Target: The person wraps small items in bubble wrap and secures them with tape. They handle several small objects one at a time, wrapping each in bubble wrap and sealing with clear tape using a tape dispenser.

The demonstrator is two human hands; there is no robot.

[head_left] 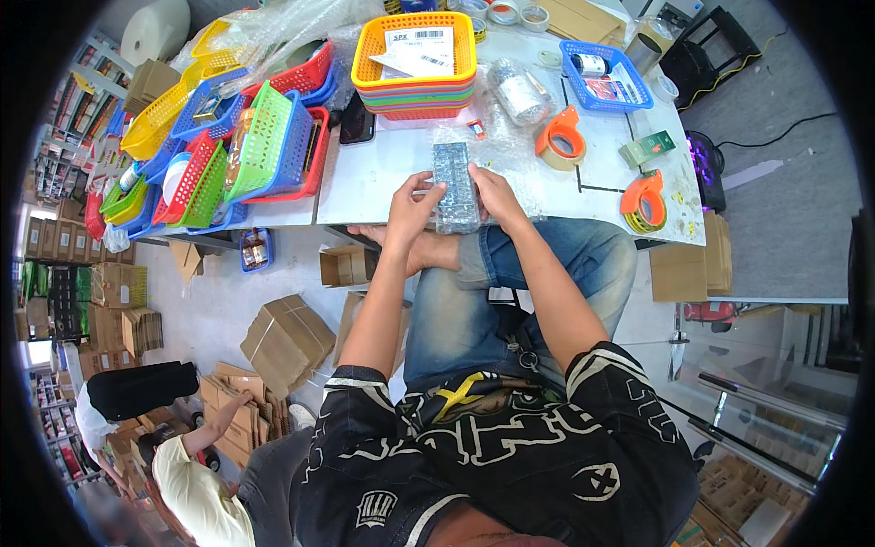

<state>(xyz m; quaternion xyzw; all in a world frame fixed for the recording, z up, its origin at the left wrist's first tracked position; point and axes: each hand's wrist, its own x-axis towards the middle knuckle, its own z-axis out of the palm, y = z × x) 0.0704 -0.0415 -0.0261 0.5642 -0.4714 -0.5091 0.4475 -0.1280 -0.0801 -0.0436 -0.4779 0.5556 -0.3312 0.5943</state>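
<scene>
I see flat bubble-wrapped packet (455, 185) at near edge of white table (383, 173). Left hand (412, 206) and right hand (492, 195) clasp its long sides. Judged light, soft-skinned, slippery film; contents possibly rigid. Grip long edges, not loose wrap.

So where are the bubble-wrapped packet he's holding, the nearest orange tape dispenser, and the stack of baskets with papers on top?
Bubble-wrapped packet (454, 182), head view, middle of its top face.
Orange tape dispenser (644, 202), head view, its orange body.
Stack of baskets (369, 56), head view, the orange top basket's left rim.

White table (392, 173): stacked orange baskets (416, 64), blue basket (605, 77), two orange tape dispensers (561, 137), bubble-wrapped packet (455, 187).
</scene>
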